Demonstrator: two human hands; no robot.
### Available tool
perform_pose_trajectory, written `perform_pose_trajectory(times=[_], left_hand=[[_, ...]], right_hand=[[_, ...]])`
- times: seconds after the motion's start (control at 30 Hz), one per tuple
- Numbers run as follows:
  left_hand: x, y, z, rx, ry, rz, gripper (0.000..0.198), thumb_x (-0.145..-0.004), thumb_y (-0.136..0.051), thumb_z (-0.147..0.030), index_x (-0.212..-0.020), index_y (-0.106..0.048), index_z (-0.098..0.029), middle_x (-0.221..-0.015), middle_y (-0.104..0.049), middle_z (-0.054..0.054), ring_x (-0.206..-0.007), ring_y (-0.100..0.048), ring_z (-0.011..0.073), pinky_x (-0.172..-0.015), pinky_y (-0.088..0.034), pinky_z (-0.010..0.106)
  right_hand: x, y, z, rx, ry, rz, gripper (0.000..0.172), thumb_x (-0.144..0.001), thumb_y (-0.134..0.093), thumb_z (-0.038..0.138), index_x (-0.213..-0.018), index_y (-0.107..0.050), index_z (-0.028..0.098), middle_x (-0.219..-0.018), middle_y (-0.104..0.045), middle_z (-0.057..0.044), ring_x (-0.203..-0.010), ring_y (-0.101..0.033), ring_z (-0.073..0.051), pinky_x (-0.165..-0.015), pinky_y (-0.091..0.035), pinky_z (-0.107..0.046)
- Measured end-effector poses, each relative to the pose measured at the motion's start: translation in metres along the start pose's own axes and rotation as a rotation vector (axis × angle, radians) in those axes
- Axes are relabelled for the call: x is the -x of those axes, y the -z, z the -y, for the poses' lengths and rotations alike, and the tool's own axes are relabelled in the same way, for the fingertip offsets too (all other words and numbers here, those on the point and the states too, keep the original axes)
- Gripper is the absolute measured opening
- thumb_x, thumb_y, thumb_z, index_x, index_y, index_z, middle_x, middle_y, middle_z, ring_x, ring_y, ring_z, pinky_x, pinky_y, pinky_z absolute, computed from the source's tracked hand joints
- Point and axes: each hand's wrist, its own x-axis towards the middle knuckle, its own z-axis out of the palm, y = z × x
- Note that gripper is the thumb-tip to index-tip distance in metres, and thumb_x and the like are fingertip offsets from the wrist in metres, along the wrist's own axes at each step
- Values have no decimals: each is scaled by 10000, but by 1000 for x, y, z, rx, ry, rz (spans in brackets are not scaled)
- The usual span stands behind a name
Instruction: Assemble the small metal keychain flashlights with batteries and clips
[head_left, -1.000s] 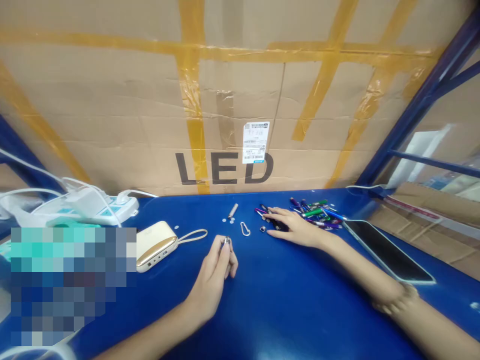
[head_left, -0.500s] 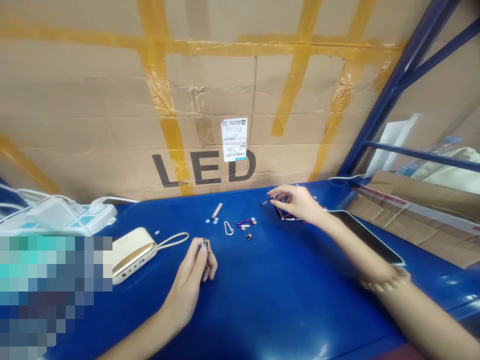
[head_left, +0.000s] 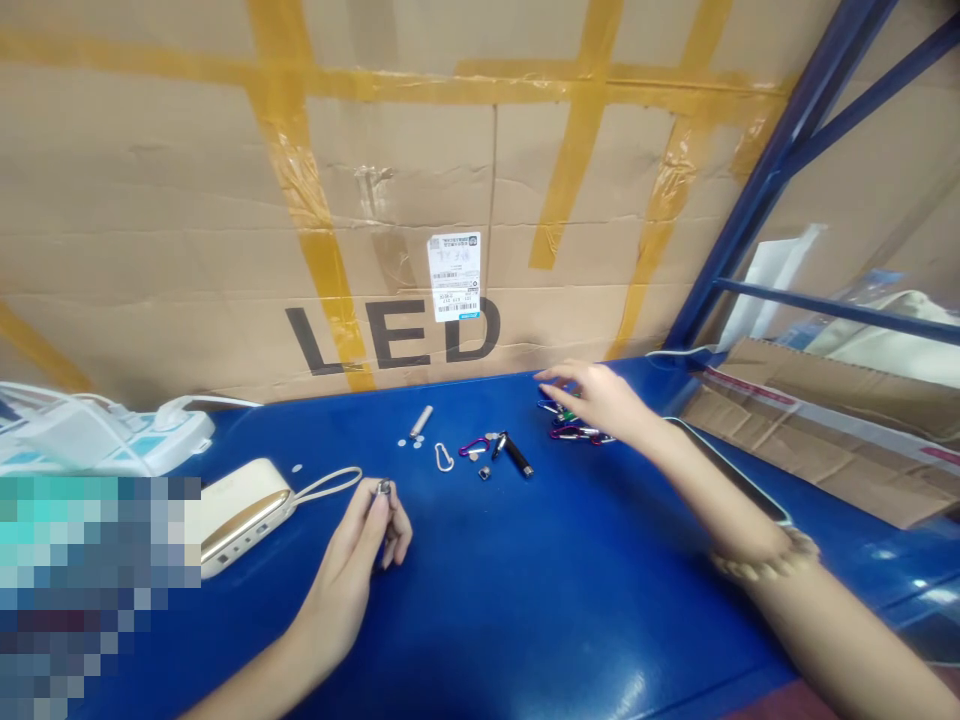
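Note:
Between the thumb and forefinger of my left hand (head_left: 367,545) is a small silver metal piece, mostly covered by the fingers. My right hand (head_left: 592,392) hovers over a cluster of colored carabiners (head_left: 577,432), fingers stretched out and apart, with nothing visible in them. A slim black tube (head_left: 517,455) like a mini flashlight lies on the table between the hands. Near it are a purple carabiner (head_left: 472,448), a small metal fitting (head_left: 485,473) and a silver carabiner (head_left: 445,458). Farther left rests a silver tube (head_left: 422,421) with several small discs (head_left: 418,445) beside it.
The blue table (head_left: 480,600) backs onto a large taped LED carton (head_left: 390,220). A cream power bank (head_left: 247,510) and a white power strip (head_left: 142,440) stand left. A phone (head_left: 735,470) lies under my right forearm, beside a flattened carton (head_left: 810,430).
The black tube has left my right hand and now lies by the purple carabiner. That hand is over the carabiner cluster. My left hand keeps its pinch; the view has shifted slightly right.

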Motion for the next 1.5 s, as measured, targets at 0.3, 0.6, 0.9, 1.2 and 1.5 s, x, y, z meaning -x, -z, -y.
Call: perform_pose_trajectory(times=[0.3, 0.6, 0.9, 1.2, 1.5], left_hand=[[-2, 0, 3, 5, 39, -53, 325, -903, -335, -503, -755, -401, -222, -619, -448, -34, -568, -395, 127, -580, -366, 239], [-11, 8, 12, -80, 86, -165, 351, -836, -423, -562, -711, -455, -236, -612, -496, -15, -595, -440, 154, -583, -429, 243], [-17, 8, 1, -129, 91, -144, 382, -865, -382, -538, -649, -468, -234, -587, -502, -19, -575, -416, 151, -592, -388, 248], [-14, 9, -4, -133, 21, -188, 333, -858, -395, -526, -724, -450, -227, -592, -484, -30, -547, -385, 136, -531, -352, 229], [-10, 8, -9, -124, -32, -137, 345, -859, -413, -504, -661, -447, -224, -606, -462, -13, -567, -391, 144, -547, -377, 226]], right_hand=[[7, 19, -62, 47, 147, 203, 315, -785, -566, 362, -1026, -657, 179, -1036, -655, -84, -929, -630, -219, -849, -507, -368], [10, 24, -98, 34, 114, 275, 295, -818, -537, 353, -1023, -653, 175, -1014, -650, -90, -926, -621, -215, -844, -496, -365], [16, 29, -81, 312, -4, 236, 220, -850, -520, 360, -862, -678, 208, -913, -670, -56, -831, -631, -231, -743, -460, -349], [22, 21, -64, 214, 5, 127, 263, -795, -598, 361, -1021, -652, 238, -1039, -644, -49, -934, -615, -219, -808, -456, -351], [22, -7, -39, 18, 23, 213, 134, -757, -583, 149, -834, -689, 174, -793, -692, -38, -723, -645, -167, -691, -493, -263]])
